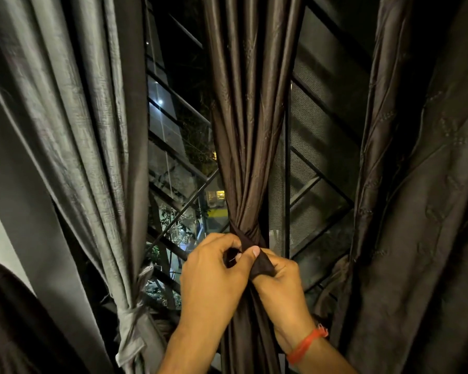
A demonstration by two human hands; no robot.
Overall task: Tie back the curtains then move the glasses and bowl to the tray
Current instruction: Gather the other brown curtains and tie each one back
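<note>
our left hand [214,273] and right hand [281,282] both pinched the dark tie-back [257,255] wrapped around the brown curtain [247,157] gathered just above them.

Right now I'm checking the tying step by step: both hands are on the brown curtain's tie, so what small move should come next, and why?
Probably pull the two ends of the dark tie band apart to cinch it. The left hand and right hand both pinch it just below the gathered middle curtain, and the wrap looks unfinished, unlike the knotted grey curtain on the left.
</note>
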